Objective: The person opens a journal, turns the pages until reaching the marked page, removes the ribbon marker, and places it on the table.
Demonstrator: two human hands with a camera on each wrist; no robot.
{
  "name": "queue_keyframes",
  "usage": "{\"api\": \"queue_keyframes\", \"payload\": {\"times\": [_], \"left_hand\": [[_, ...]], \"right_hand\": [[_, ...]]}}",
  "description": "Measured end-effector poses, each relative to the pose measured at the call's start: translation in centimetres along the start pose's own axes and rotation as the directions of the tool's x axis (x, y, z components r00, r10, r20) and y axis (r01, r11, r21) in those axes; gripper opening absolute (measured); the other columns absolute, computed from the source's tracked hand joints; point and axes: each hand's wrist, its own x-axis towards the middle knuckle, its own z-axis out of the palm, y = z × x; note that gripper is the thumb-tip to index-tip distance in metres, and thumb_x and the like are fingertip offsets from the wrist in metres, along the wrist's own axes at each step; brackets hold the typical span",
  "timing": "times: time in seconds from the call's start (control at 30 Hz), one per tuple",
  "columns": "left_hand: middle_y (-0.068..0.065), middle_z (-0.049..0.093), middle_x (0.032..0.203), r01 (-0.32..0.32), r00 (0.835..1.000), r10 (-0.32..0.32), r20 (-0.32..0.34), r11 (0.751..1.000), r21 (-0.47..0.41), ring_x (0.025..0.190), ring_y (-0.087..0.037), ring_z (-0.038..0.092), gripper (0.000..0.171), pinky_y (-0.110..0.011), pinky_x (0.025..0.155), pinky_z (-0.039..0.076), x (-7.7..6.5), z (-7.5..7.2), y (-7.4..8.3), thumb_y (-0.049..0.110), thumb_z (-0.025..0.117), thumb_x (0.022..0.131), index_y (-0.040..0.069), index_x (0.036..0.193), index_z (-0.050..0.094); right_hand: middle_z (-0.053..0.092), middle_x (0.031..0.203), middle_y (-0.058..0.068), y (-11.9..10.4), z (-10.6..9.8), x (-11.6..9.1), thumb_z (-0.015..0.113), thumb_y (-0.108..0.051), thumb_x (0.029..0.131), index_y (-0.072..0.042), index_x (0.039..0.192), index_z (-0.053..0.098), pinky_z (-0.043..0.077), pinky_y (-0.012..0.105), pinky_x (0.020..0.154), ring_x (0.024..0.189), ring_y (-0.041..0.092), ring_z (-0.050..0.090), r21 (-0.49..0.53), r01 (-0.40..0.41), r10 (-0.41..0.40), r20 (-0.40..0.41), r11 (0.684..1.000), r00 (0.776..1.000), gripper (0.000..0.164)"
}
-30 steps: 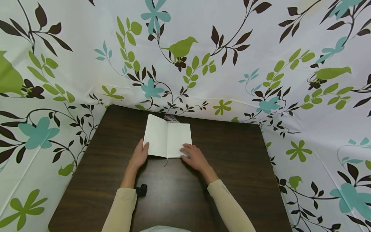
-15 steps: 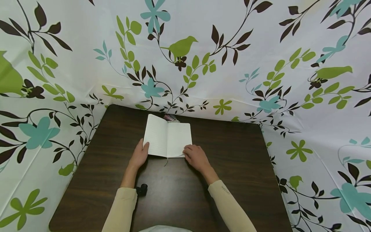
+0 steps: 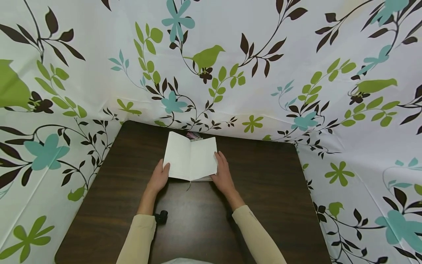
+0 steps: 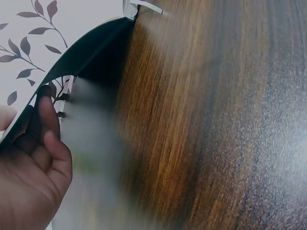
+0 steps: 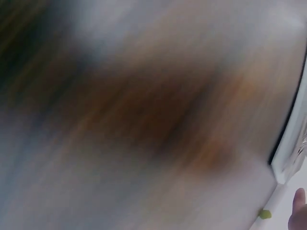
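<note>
An open notebook [image 3: 179,156] with pale pages and a ribbon marker stands in the middle of the far half of the table. At its left edge my left hand [image 3: 159,177] grips the raised cover, thumb on the page. The left wrist view shows the dark underside of the cover [image 4: 91,55] bowed up from the table, with fingers behind it. Along the right edge, my right hand [image 3: 224,174] holds a lifted page [image 3: 204,156], its lower corner up off the pages beneath. In the right wrist view only a fingertip [image 5: 298,203] shows near the notebook's corner [image 5: 283,165].
Behind the notebook a pinkish, partly hidden item [image 3: 192,135] lies by the table's far edge. The dark wooden table [image 3: 263,190] spreads out around both arms. Cloth [image 3: 250,84] printed with leaves and birds hangs close behind it and at both sides.
My right hand has moved from the lower right corner up along the right edge, its fingers less curled, and the page there has lifted. The left hand keeps its grip on the cover.
</note>
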Motion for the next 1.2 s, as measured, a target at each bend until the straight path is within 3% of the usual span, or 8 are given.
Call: {"api": "queue_keyframes", "payload": {"times": [0.1, 0.23, 0.33, 0.47, 0.67, 0.77, 1.0, 1.2], "left_hand": [[-0.024, 0.027, 0.174, 0.005, 1.0, -0.005, 0.006, 1.0, -0.004, 0.165, -0.043, 0.019, 0.06, -0.065, 0.13, 0.022, -0.1, 0.0, -0.2, 0.038, 0.028, 0.12, 0.003, 0.168, 0.022], [-0.024, 0.028, 0.173, 0.008, 1.0, -0.008, 0.008, 0.999, -0.036, 0.164, -0.043, 0.02, 0.059, -0.065, 0.13, 0.022, -0.2, -0.1, -0.4, 0.038, 0.029, 0.12, 0.003, 0.167, 0.023], [-0.026, 0.019, 0.177, 0.027, 1.0, -0.026, 0.018, 0.998, -0.048, 0.166, -0.044, 0.013, 0.064, -0.065, 0.132, 0.017, -0.3, -0.1, -0.3, 0.038, 0.028, 0.12, 0.001, 0.17, 0.016], [-0.023, 0.007, 0.18, 0.045, 0.999, -0.043, 0.031, 0.997, -0.068, 0.168, -0.042, 0.004, 0.068, -0.063, 0.134, 0.01, -0.5, 0.0, 0.0, 0.039, 0.025, 0.119, 0.003, 0.173, 0.004], [-0.025, 0.044, 0.161, -0.002, 1.0, 0.001, -0.015, 0.995, -0.103, 0.153, -0.039, 0.038, 0.053, -0.059, 0.125, 0.03, -0.3, 0.5, 0.5, 0.036, 0.03, 0.119, 0.002, 0.16, 0.035], [-0.026, 0.052, 0.15, -0.035, 0.997, 0.03, -0.065, 0.996, -0.087, 0.141, -0.037, 0.047, 0.055, -0.054, 0.118, 0.036, 0.1, 0.8, 0.4, 0.04, 0.033, 0.119, -0.001, 0.152, 0.044], [-0.031, 0.012, 0.177, 0.071, 0.995, -0.077, -0.065, 0.993, -0.091, 0.167, -0.045, 0.009, 0.091, -0.06, 0.135, 0.01, 0.2, 0.9, 0.7, 0.064, 0.02, 0.114, -0.007, 0.17, 0.012], [-0.026, 0.048, 0.16, 0.043, 0.998, -0.048, -0.05, 0.995, -0.092, 0.15, -0.042, 0.044, 0.064, -0.061, 0.124, 0.034, 0.3, 0.9, 0.7, 0.046, 0.038, 0.117, 0.001, 0.163, 0.035]], "right_hand": [[0.025, 0.178, 0.007, -0.7, 0.7, 0.2, 0.079, -0.016, 0.099, -0.023, 0.174, 0.018, 0.037, 0.059, 0.125, 0.163, 0.033, 0.03, 0.12, -0.069, 0.067, 0.017, 0.99, 0.998, 0.096], [0.038, 0.173, 0.007, -2.3, 1.8, 0.5, 0.073, -0.018, 0.103, -0.02, 0.171, 0.03, 0.036, 0.06, 0.126, 0.16, 0.031, 0.037, 0.2, -0.064, 0.054, 0.055, 0.978, 0.997, 0.081], [0.048, 0.168, 0.01, -3.4, 2.6, 0.5, 0.064, -0.017, 0.107, -0.014, 0.165, 0.043, 0.039, 0.061, 0.124, 0.156, 0.034, 0.044, 0.188, -0.019, 0.001, 0.095, 0.982, 0.996, 0.062], [0.052, 0.165, 0.009, -4.5, 3.6, 0.3, 0.058, -0.02, 0.11, -0.016, 0.162, 0.049, 0.042, 0.059, 0.121, 0.152, 0.033, 0.049, 0.115, 0.015, -0.034, 0.159, 0.993, 0.987, 0.053], [0.055, 0.162, 0.005, -5.1, 5.0, -0.1, 0.059, -0.027, 0.11, -0.024, 0.155, 0.059, 0.032, 0.066, 0.116, 0.151, 0.029, 0.049, 0.013, 0.063, -0.064, 0.198, 0.998, 0.978, 0.046], [0.053, 0.163, 0.002, -5.3, 5.3, -0.3, 0.059, -0.034, 0.109, -0.03, 0.153, 0.061, 0.025, 0.069, 0.117, 0.153, 0.027, 0.045, -0.038, 0.074, -0.064, 0.219, 0.996, 0.974, 0.044], [0.053, 0.163, -0.002, -5.7, 5.5, -0.4, 0.057, -0.038, 0.11, -0.035, 0.154, 0.059, 0.023, 0.072, 0.12, 0.154, 0.026, 0.043, -0.104, 0.094, -0.066, 0.243, 0.99, 0.968, 0.044], [0.054, 0.163, -0.001, -5.8, 5.1, -0.2, 0.059, -0.036, 0.11, -0.031, 0.154, 0.06, 0.028, 0.071, 0.117, 0.154, 0.03, 0.043, -0.079, 0.116, -0.092, 0.269, 0.99, 0.959, 0.045]]}}
